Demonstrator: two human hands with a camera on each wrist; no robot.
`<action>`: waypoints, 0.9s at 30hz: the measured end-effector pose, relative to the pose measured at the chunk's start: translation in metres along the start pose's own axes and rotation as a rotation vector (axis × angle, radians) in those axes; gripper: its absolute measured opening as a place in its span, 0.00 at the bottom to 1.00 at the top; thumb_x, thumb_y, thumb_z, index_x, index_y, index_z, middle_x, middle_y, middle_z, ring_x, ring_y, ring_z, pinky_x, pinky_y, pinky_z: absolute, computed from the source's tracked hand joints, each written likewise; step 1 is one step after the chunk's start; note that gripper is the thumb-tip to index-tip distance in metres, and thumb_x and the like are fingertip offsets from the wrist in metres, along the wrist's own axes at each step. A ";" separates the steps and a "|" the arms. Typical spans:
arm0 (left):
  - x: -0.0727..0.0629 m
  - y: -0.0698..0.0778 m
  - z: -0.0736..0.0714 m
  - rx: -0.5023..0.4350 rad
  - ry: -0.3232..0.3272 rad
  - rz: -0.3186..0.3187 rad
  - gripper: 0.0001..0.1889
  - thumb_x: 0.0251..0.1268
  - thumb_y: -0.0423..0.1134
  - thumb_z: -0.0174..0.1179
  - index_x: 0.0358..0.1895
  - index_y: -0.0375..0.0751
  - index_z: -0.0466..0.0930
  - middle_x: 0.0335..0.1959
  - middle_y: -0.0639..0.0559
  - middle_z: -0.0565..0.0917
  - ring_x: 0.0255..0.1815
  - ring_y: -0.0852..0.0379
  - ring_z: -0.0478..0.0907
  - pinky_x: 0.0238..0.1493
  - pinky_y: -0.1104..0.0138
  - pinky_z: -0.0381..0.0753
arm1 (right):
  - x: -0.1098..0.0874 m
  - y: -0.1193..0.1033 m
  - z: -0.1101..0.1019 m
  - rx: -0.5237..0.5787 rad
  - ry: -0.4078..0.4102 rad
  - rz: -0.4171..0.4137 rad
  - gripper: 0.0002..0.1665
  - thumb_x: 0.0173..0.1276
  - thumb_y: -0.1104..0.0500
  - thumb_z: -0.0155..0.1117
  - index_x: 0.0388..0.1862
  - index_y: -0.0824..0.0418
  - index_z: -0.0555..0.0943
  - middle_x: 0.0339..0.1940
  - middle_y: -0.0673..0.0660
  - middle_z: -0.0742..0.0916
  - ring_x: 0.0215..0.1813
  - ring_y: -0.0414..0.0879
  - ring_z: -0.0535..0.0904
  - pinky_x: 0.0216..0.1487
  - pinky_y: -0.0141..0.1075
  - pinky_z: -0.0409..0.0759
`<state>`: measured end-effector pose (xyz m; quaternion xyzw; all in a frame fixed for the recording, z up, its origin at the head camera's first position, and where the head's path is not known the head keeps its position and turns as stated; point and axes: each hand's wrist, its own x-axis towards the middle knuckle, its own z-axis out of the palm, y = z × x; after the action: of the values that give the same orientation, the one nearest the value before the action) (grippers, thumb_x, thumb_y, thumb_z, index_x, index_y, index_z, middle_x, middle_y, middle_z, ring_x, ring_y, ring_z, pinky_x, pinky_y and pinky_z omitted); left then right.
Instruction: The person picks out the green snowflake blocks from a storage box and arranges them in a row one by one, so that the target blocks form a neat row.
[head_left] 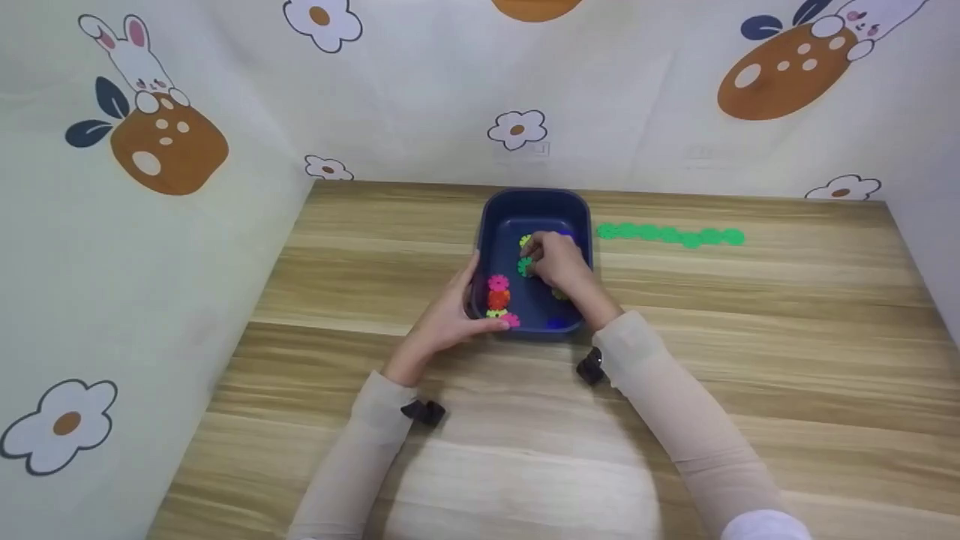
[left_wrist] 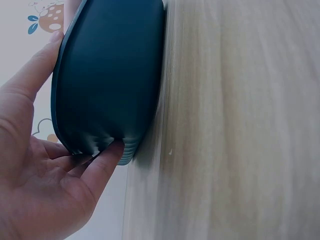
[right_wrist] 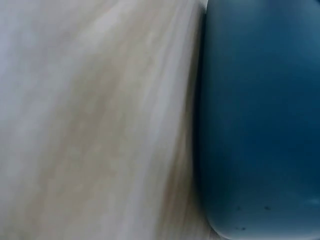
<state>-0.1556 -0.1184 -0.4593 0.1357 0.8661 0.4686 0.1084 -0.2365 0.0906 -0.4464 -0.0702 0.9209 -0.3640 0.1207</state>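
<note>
A dark blue plastic bin [head_left: 587, 225] stands on the wooden table with colourful notched plastic discs inside. My left hand [head_left: 452, 311] holds its near left corner, thumb at the near rim and fingers along the left wall. Seen from the left wrist, that hand [left_wrist: 55, 170] lies against the bin's outer wall [left_wrist: 110, 75]. My right hand [head_left: 559, 262] reaches into the bin with bent fingers and pinches the edge of a green notched disc [head_left: 523, 267]. A yellow disc [head_left: 525, 241] lies just beyond those fingers. The right wrist view shows only the bin's outside [right_wrist: 265, 110] and table.
Pink [head_left: 498, 283] and red discs [head_left: 499, 300] lie along the bin's left side, with dark blue ones elsewhere in it. A wavy row of green discs [head_left: 670, 235] lies on the table [head_left: 787, 322] right of the bin. Patterned cloth [head_left: 420, 90] hangs behind.
</note>
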 end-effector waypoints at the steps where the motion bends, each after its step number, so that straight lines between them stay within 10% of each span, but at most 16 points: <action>1: -0.001 0.000 0.000 -0.003 0.004 -0.001 0.61 0.51 0.49 0.77 0.82 0.50 0.40 0.83 0.45 0.48 0.82 0.45 0.50 0.80 0.48 0.53 | 0.000 -0.001 0.000 0.010 0.007 -0.010 0.11 0.63 0.68 0.69 0.44 0.63 0.85 0.45 0.62 0.89 0.46 0.52 0.83 0.51 0.43 0.84; 27: 0.000 0.002 -0.001 0.009 -0.004 -0.007 0.62 0.51 0.51 0.77 0.82 0.50 0.39 0.83 0.46 0.48 0.82 0.44 0.52 0.80 0.46 0.53 | -0.009 -0.011 -0.034 0.258 0.138 -0.146 0.10 0.67 0.64 0.68 0.47 0.61 0.88 0.44 0.61 0.90 0.39 0.47 0.86 0.46 0.38 0.87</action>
<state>-0.1558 -0.1178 -0.4574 0.1339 0.8685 0.4641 0.1111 -0.2364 0.1073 -0.4131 -0.0955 0.8651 -0.4908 0.0385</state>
